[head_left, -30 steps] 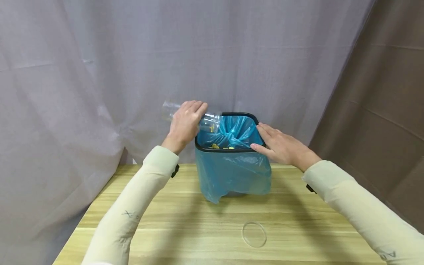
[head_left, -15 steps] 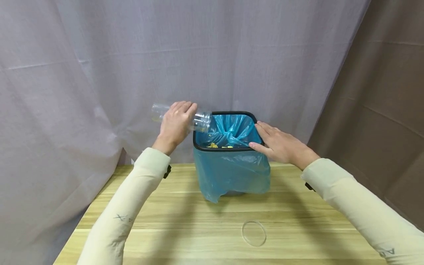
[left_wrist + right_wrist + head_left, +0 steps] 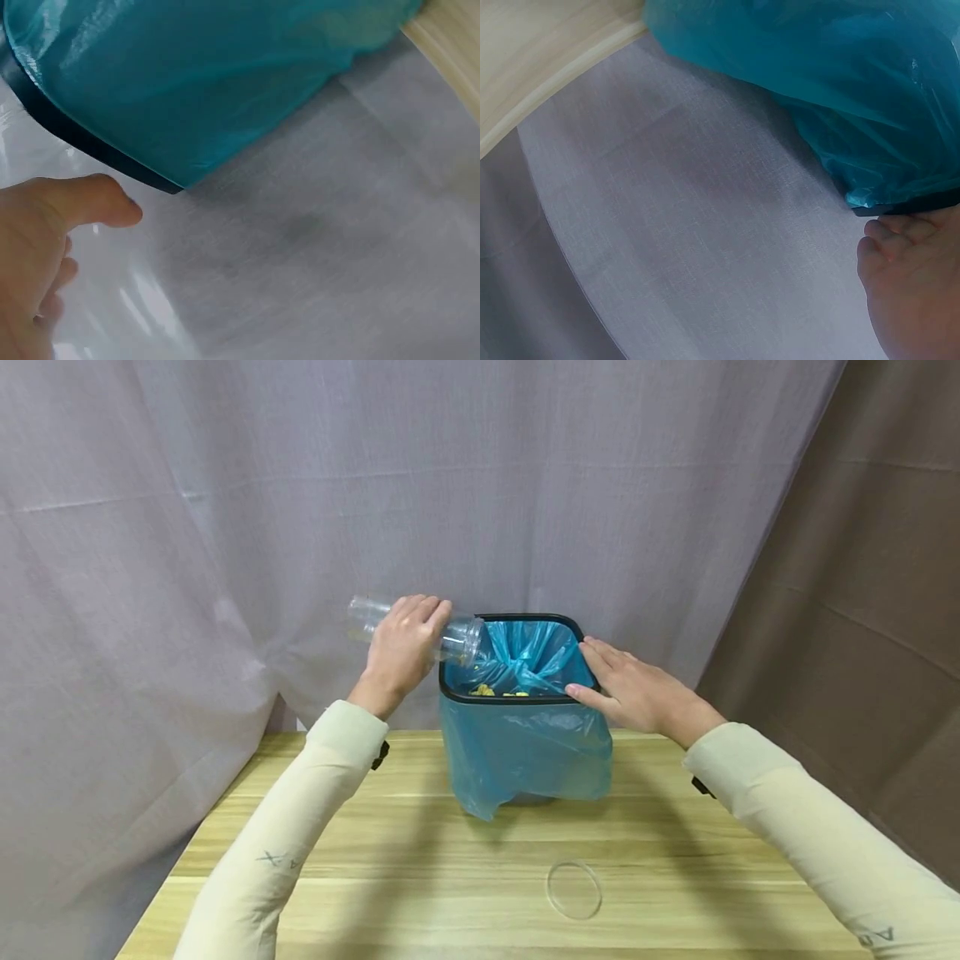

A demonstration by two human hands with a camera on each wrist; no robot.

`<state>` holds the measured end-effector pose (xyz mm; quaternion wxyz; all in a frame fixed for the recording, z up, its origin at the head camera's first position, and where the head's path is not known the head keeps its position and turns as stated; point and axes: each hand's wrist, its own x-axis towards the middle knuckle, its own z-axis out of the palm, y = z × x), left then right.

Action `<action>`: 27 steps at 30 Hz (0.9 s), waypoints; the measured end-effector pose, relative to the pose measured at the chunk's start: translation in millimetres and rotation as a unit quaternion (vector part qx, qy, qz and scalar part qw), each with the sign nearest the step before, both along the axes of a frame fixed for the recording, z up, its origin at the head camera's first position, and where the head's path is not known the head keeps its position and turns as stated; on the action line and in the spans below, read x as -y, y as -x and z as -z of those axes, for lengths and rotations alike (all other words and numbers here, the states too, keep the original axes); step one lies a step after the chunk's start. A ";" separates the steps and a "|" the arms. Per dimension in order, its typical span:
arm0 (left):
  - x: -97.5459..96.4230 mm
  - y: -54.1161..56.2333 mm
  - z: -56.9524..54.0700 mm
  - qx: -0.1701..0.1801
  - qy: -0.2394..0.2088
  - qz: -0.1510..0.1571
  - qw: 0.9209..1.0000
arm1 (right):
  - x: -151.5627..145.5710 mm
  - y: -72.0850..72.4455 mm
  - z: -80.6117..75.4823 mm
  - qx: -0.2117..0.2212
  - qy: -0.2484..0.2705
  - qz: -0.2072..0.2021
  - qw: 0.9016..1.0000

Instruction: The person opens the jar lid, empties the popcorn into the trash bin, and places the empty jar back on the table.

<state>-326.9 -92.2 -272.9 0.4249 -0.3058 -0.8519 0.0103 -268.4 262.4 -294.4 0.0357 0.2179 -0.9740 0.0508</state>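
My left hand (image 3: 401, 647) grips a clear plastic jar (image 3: 461, 640) from above. The jar lies tilted nearly sideways, its mouth at the left rim of a bin (image 3: 517, 700) with a black rim and a blue bag liner (image 3: 525, 747). Small yellow pieces (image 3: 483, 691) sit inside the bin, partly hidden by its front rim. On the right side of that rim rests my right hand (image 3: 630, 689), fingers straight. The left wrist view has the left thumb (image 3: 105, 202) against the clear jar, near the rim. In the right wrist view, the right hand (image 3: 915, 277) touches the rim.
A thin pale ring (image 3: 551, 893) lies on the wooden table (image 3: 450, 902) in front of the bin. Behind the table hangs a grey curtain (image 3: 300, 485); a brown cloth (image 3: 862, 610) hangs at the right.
The left hand first drew the jar leftward, away from the bin's middle, then came back slightly right and down. The right hand has stayed on the rim.
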 end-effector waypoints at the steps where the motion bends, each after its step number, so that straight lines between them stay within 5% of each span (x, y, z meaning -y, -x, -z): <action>1: 1.3 -0.1 1.1 0.026 -0.023 -0.002 0.999 | -0.2 -0.2 0.0 0.001 0.000 0.001 1.000; 4: 6.5 -1.3 4.3 0.123 -0.112 -0.008 0.986 | -0.7 -0.6 -0.7 0.002 0.000 0.002 1.000; 8: 15.7 -2.0 10.3 0.221 -0.236 -0.013 0.946 | -1.5 -1.0 -1.5 0.004 0.001 0.003 1.000; 16: 39.5 -0.8 32.0 0.278 -0.404 0.008 0.871 | -2.5 -1.2 -1.1 0.008 0.002 0.002 1.000; 27: 61.3 -8.3 66.7 0.374 -0.528 0.076 0.759 | -2.6 -0.1 -0.6 0.008 0.002 0.002 1.000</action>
